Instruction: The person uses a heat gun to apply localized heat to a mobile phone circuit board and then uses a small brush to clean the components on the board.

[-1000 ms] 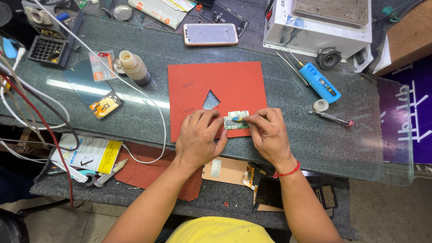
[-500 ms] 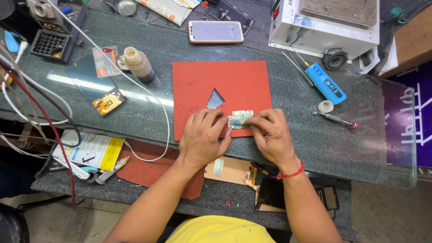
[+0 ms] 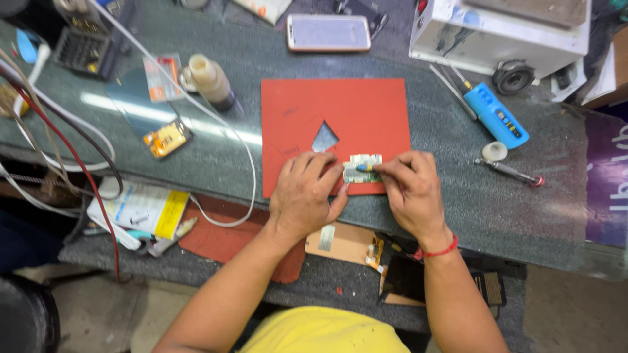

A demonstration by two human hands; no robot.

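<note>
Head view: the left hand [image 3: 306, 196] presses curled fingers onto a small circuit board [image 3: 364, 168] lying on the red mat [image 3: 353, 111]. The right hand [image 3: 409, 189], just beside it, pinches a small blue-tipped tool [image 3: 364, 168] against the board. A phone [image 3: 328, 32] lies well beyond both hands.

— What is under the fingers?
— A small greenish circuit board [image 3: 362, 168], lying flat near the lower edge of the red mat [image 3: 340, 111], partly covered.
— And the mat?
— Square, with a triangular hole.
</note>
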